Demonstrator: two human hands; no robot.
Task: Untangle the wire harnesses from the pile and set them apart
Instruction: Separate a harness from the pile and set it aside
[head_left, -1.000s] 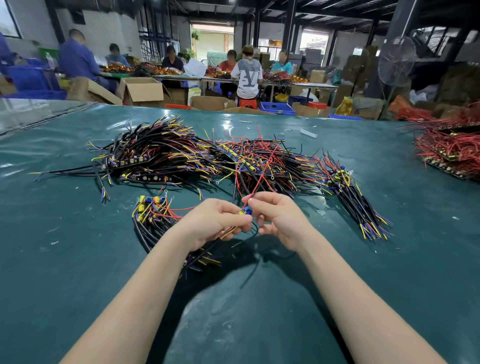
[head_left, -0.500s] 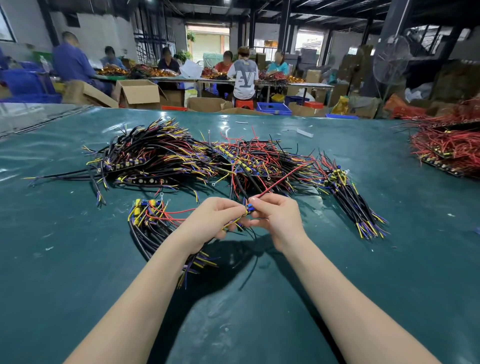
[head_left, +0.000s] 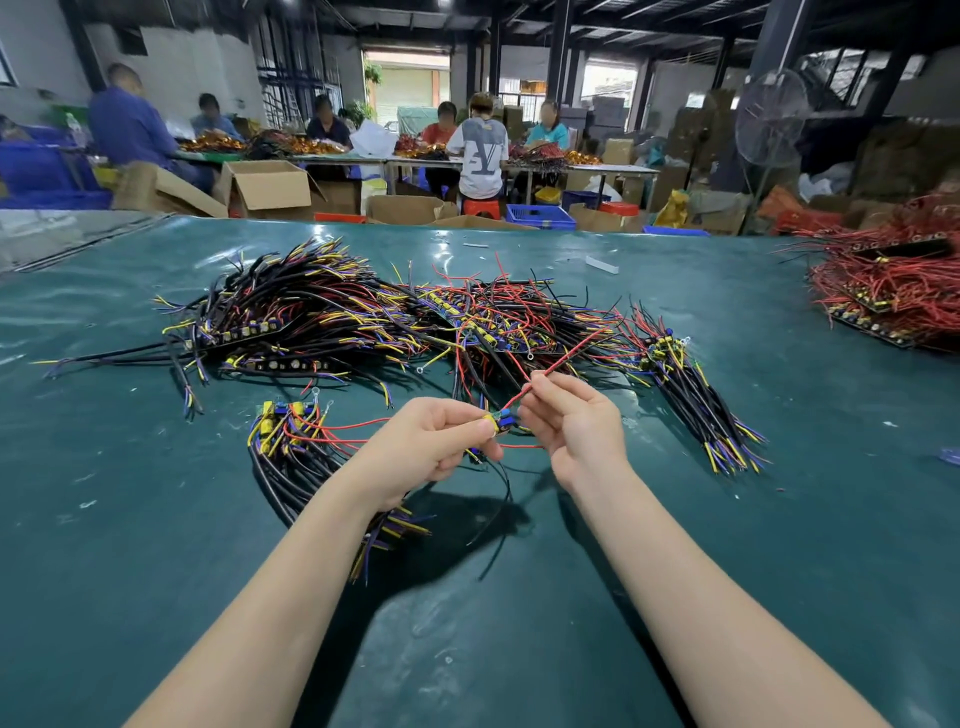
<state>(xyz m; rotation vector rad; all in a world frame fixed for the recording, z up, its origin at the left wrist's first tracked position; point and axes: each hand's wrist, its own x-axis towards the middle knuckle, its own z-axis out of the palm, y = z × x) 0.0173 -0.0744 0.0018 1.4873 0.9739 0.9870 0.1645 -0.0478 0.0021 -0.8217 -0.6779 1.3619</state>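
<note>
Soft daylight, glossy table, blurred background
Light is coming from the open doorway (head_left: 407, 83) at the back and is making pale glare patches on the table cover (head_left: 156, 519); the forearms (head_left: 291, 571) are throwing a dark soft shadow (head_left: 457, 535) under them. The left hand (head_left: 431, 447), the right hand (head_left: 576, 421) and the wire harness (head_left: 500, 420) pinched between them are showing sharp, while the people (head_left: 477, 150) at the far tables are looking blurred. The wide lens is bending the table edge and the pillars (head_left: 558, 47) near the borders

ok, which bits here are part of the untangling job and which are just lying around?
Job: held harness, left hand, right hand, tangled pile, near bundle, right bundle.
Lying about: far red heap, cardboard box, fan.
</note>
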